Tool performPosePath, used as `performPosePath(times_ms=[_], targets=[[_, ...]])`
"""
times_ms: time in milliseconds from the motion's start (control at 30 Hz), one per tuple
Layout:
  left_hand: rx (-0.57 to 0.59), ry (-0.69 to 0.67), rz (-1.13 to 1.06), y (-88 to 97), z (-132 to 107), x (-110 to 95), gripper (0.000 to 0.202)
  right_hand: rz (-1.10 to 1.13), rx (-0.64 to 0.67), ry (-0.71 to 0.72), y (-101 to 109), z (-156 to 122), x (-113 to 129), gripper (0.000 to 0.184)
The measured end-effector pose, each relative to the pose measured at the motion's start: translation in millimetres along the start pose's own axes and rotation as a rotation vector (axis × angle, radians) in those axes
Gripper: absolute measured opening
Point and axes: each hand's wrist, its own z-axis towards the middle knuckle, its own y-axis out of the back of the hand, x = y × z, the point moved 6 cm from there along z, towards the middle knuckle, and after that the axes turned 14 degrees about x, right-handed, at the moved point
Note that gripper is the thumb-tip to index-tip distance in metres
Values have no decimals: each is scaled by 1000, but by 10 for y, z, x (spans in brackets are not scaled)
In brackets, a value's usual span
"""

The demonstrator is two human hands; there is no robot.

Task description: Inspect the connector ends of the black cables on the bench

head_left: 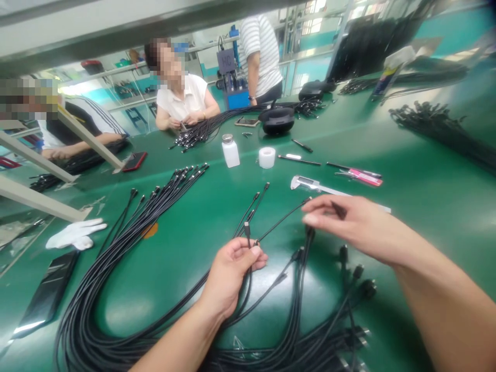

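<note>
I hold one thin black cable [279, 221] stretched between my fingers; keeping it taut and clear of the others matters. My left hand [232, 271] pinches its plug end upright, fingers closed around it. My right hand [349, 225] grips the far end between thumb and fingertips. Loose cables [127, 243] fan over the green surface [426, 196] left of my fingers; a caliper [310, 183] lies beyond.

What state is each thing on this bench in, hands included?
left hand: closed, pinching a black cable with its plug end up
right hand: fingers pinched on the end of another cable
cable bundle: lying loose, fanned across the table
white bottle: upright, capped
tape roll: lying flat
caliper: lying flat
white glove: lying crumpled, unworn
</note>
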Motion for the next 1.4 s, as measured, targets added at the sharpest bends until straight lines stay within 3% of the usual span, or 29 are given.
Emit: performPosePath(times_ms=[67,100,133,233,300,400,533,600,700,767,933,1400], targets=[[-12,1,14,0,5,5,34,-108,-147,-14,46,-6,22,42],[-17,3,17,6,7,7,35,-145,-118,15,-24,4,59,41],[-22,5,19,15,10,8,35,-165,-36,75,-145,13,112,38],[-28,1,8,57,23,-4,35,-261,375,236,-649,-40,237,29],[-11,3,-20,77,32,-17,34,-372,514,289,-864,-128,262,27],[42,27,-89,73,37,-27,33,-500,638,287,-985,-249,234,25],[133,57,-146,14,27,-32,30,-429,828,285,-1004,-333,243,18],[135,54,-143,-2,22,-36,31,-368,762,243,-952,-265,258,16],[68,2,-78,12,13,-67,35,-289,562,125,-856,-120,229,22],[18,-52,-14,23,4,-96,35,-224,489,124,-843,-71,228,29],[-69,-113,104,47,-19,-109,31,-124,453,284,-924,-86,308,41],[-78,-187,229,39,-47,-127,22,-101,389,268,-969,-66,323,40]])
